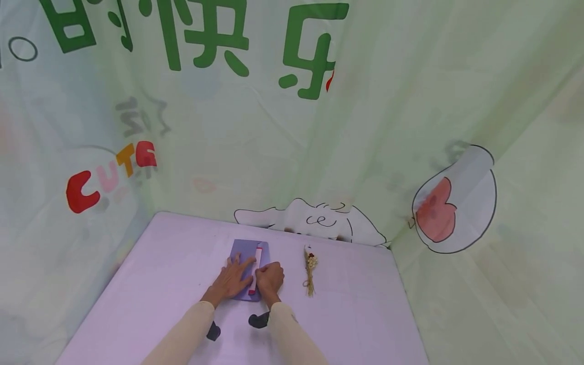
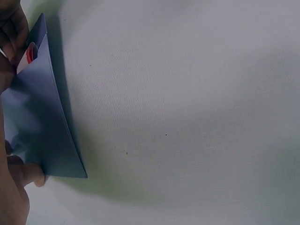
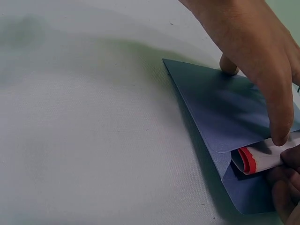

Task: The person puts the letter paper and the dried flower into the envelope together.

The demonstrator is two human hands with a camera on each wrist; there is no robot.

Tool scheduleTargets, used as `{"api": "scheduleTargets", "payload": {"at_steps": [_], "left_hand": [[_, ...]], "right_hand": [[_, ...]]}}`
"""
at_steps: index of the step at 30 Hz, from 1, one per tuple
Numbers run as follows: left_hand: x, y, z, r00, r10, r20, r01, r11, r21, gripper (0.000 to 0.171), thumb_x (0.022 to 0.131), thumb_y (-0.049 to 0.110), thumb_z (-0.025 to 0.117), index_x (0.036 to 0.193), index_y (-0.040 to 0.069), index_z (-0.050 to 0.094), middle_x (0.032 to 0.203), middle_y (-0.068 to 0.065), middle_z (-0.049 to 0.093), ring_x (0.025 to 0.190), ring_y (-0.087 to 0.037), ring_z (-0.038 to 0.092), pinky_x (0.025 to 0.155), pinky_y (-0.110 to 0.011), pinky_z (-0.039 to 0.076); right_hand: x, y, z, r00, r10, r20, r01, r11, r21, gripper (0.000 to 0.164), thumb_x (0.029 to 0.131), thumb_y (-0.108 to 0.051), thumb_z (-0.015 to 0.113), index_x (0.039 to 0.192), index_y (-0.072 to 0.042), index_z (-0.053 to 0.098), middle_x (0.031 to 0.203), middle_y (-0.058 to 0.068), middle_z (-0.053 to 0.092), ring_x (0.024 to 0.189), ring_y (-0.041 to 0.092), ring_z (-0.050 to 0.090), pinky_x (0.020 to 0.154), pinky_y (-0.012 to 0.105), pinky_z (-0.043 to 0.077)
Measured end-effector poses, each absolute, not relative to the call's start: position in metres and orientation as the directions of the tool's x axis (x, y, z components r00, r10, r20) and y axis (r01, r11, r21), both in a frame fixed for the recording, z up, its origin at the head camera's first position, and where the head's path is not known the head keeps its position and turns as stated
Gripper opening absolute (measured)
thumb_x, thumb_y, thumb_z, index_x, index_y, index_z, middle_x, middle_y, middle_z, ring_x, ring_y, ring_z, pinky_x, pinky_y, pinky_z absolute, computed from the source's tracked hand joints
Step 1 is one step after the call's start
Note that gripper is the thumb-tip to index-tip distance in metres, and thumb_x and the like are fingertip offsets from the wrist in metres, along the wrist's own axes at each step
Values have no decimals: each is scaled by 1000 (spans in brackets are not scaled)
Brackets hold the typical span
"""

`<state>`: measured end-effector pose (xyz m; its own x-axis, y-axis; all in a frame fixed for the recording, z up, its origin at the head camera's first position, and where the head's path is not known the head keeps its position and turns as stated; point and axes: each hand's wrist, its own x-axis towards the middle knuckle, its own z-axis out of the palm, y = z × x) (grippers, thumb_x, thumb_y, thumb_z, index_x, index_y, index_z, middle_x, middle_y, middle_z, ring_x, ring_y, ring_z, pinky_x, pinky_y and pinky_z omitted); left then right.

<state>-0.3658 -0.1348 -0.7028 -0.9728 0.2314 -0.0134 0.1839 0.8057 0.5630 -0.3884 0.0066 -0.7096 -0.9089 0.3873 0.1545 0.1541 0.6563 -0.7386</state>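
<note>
Right hand (image 1: 270, 276) holds a roll (image 1: 258, 257) upon an envelope (image 1: 241, 248)

On the far left, beyond the left edge of the table (image 1: 360, 309), a hanging cloth (image 1: 219, 157) bears colored letters (image 1: 82, 193). The left hand (image 1: 231, 279) lies on the left part of the envelope, its fingers spread apart; one fingertip touches the roll. The blue-purple envelope is about midway between the left and right edges of the table and near the back edge. The roll, of white paper with red at its ends, lies lengthwise along the right part of the envelope; the right wrist view shows one end beside the envelope's raised layer. Next comes the right hand, with its fingers curled and gripping the right side of the roll. Further right, apart from the envelope, dried flowers lie with the stems pointing to the front of the table. Beyond the right edge, a red heart (image 1: 436, 215) is on the cloth.
</note>
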Motion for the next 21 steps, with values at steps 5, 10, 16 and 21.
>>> {"api": "scheduleTargets", "payload": {"at_steps": [5,10,16,21], "left_hand": [[-365,-136,-704,-971,237,9,202,807,555,59,106,37,65,161,22,50,172,-39,29,154,-70,30,114,-86,34],[-366,-137,-705,-967,252,24,222,801,556,58,106,35,65,160,21,50,170,-41,29,152,-72,31,112,-87,35],[-366,-139,-703,-962,270,38,246,798,550,59,104,34,66,159,20,50,169,-43,30,150,-72,33,110,-88,36],[-367,-139,-703,-963,267,27,239,806,542,58,106,34,65,160,22,50,170,-41,29,152,-70,33,111,-85,38]], "right_hand": [[-390,5,-710,-914,378,146,143,638,-757,17,73,-7,92,64,-6,78,65,10,75,68,35,75,71,51,61],[-391,5,-711,-925,350,150,117,636,-763,13,71,-8,91,64,-7,79,65,9,76,65,33,74,66,49,60],[-404,5,-733,-940,285,186,39,634,-772,8,75,-8,81,67,-8,82,65,8,76,62,30,73,60,45,59],[-416,3,-750,-955,248,165,23,613,-790,8,77,-7,81,69,-5,83,68,10,78,62,27,72,60,46,60]]}}
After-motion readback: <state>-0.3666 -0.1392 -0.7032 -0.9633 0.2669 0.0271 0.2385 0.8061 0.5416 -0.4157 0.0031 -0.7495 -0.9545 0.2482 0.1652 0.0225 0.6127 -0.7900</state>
